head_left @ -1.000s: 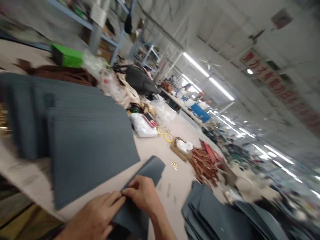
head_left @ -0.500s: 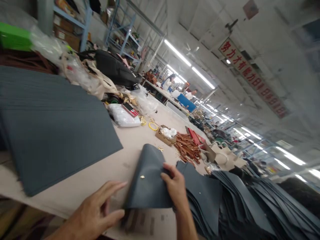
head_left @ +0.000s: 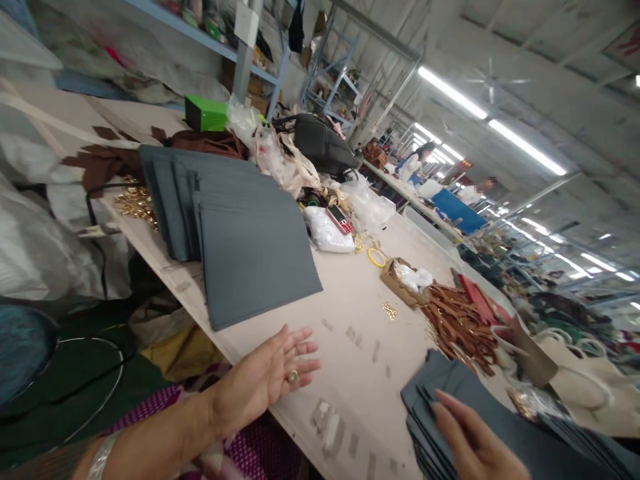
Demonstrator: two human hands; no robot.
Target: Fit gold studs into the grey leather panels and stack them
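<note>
My left hand hovers at the table's front edge, its fingers stretched out and a ring on one of them. Nothing is in it. To the right, my right hand is at the near pile of dark grey leather-like panels; its thumb and fingertip come together on the edge of an upper panel. Part of that hand is cut off by the frame's bottom. A second stack of flat dark grey panels lies at the left, beyond my left hand.
Small gold-coloured fittings lie on the table by a cardboard box. Brown straps are heaped beside it. Farther back are a yellow tape ring, a red phone and a green box. People stand far off.
The view has swung left. My right hand has left the folded panel with a gold fitting and gone to the right-hand pile; that folded panel no longer shows. My left hand has turned palm up.
</note>
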